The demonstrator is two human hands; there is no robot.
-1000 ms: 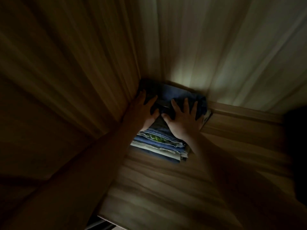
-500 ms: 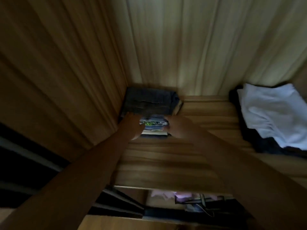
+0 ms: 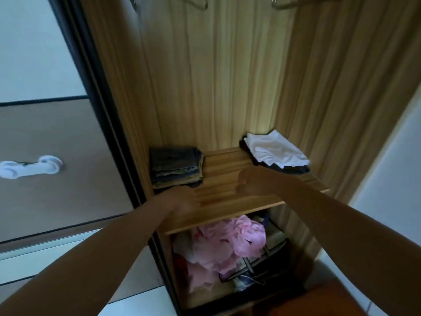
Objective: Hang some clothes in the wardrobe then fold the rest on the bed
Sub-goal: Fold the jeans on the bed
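L hand (image 3: pixel 182 199) & R hand (image 3: pixel 250 181) over wardrobe shelf (image 3: pixel 219 172), each grip clenched w/ nothing in it. Dark folded stack (image 3: pixel 175 167) at shelf's back-left, just beyond L hand; white folded stack (image 3: pixel 275 149) back-right, near R hand.

Your one head camera
It looks forward and down into the wardrobe (image 3: pixel 216 87), close over its shelf (image 3: pixel 225 179).

Dark grey-blue folded stack (image 3: pixel 176 167), white cloth (image 3: pixel 276 148) over dark clothes, pink garments (image 3: pixel 230 242) below, streaky tan wood-grain shelf (image 3: pixel 225 179).
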